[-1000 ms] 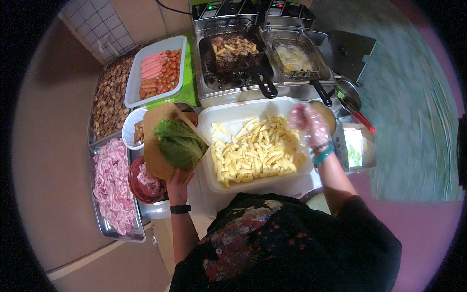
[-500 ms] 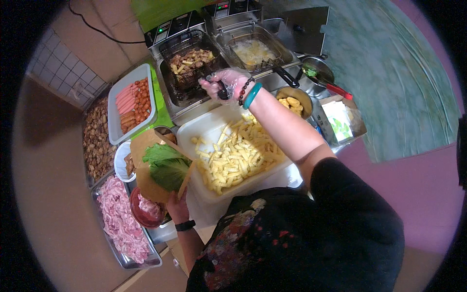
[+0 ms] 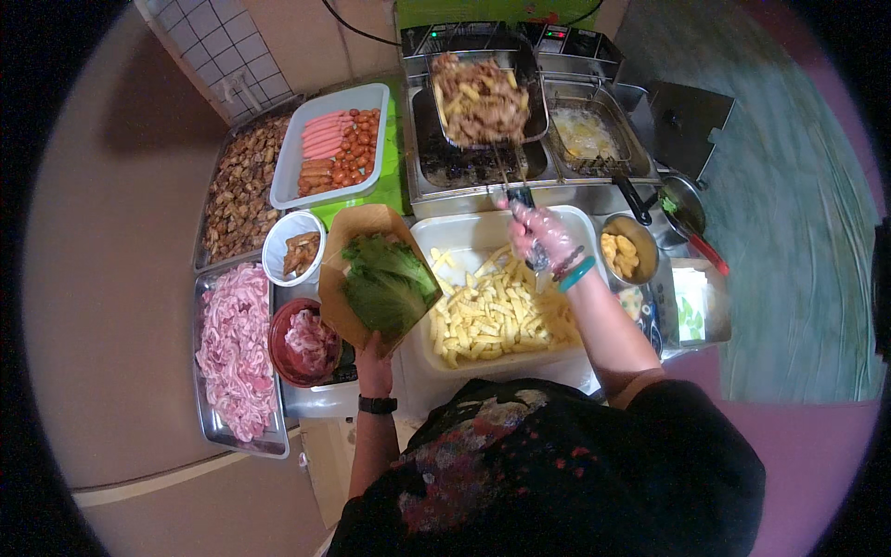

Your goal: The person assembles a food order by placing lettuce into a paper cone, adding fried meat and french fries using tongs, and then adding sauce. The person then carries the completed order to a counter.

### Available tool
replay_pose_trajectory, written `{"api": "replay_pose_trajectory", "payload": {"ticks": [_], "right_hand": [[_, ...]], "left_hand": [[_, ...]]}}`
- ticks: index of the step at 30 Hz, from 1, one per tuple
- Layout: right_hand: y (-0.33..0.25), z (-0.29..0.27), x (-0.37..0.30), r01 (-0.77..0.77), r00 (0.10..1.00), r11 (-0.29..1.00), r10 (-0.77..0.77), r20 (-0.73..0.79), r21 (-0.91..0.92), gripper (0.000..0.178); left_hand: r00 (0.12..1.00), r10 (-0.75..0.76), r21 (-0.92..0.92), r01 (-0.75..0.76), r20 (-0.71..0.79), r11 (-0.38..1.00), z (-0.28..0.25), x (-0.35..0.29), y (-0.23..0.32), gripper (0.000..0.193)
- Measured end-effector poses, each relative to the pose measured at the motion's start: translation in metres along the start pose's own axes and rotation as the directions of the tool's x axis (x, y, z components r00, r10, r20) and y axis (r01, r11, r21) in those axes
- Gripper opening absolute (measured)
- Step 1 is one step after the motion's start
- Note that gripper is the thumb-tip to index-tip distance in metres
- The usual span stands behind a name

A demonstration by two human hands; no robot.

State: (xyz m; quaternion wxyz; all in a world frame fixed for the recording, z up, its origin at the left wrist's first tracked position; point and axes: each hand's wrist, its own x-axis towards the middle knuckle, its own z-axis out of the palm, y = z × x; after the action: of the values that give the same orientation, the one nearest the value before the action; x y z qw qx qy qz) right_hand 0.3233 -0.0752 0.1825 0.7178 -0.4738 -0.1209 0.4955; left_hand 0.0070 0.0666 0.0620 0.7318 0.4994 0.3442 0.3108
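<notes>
My right hand point(image 3: 546, 239), in a clear plastic glove, is closed round the dark handle of a fry basket point(image 3: 541, 100). The basket is tilted above the left deep fryer point(image 3: 445, 174), and the browned meat pieces and fries point(image 3: 478, 102) in it are smeared by motion. Low on the left, my left hand point(image 3: 374, 364) grips the near edge of a brown paper food box point(image 3: 340, 302). Green lettuce leaves point(image 3: 388, 283) line that box. Between the hands and beneath them, a white tub point(image 3: 422, 232) holds pale crinkle-cut fries point(image 3: 506, 316).
Left stand trays of raw sliced meat point(image 3: 237, 348), browned chunks point(image 3: 246, 190) and sausages point(image 3: 329, 135), plus a white bowl point(image 3: 269, 251) and a red bowl point(image 3: 280, 357). Right are a second fryer point(image 3: 585, 135) with bubbling oil, a nugget bowl point(image 3: 640, 232) and red-handled tongs point(image 3: 710, 252).
My right hand has lifted the fry basket out of the left fryer and tilted it. My left hand still holds the lettuce-lined box. The head view has swung, shifting most of the scene rightward.
</notes>
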Motion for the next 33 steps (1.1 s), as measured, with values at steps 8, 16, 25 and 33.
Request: {"api": "replay_pose_trajectory", "payload": {"ticks": [8,16,25,33], "right_hand": [[0.001,-0.015,-0.002,-0.106,0.992,0.99,0.098,0.085,0.091,0.029],[0.004,-0.036,0.005,-0.148,0.979,0.989,0.149,0.138,-0.019,0.028],[0.004,-0.034,-0.011,-0.125,0.976,0.992,0.122,0.18,0.008,0.033],[-0.002,0.025,-0.067,-0.011,0.98,0.997,0.025,0.199,-0.074,0.032]], "left_hand": [[0.997,0.055,0.078,-0.059,0.048,0.995,0.002,0.01,-0.004,0.046],[1.0,0.001,-0.022,-0.002,-0.003,1.0,0.007,0.001,0.0,0.041],[0.996,0.07,0.166,-0.061,-0.052,0.984,0.034,-0.002,0.025,0.039],[0.991,0.121,0.223,-0.104,-0.061,0.969,0.042,-0.007,0.038,0.041]]}}
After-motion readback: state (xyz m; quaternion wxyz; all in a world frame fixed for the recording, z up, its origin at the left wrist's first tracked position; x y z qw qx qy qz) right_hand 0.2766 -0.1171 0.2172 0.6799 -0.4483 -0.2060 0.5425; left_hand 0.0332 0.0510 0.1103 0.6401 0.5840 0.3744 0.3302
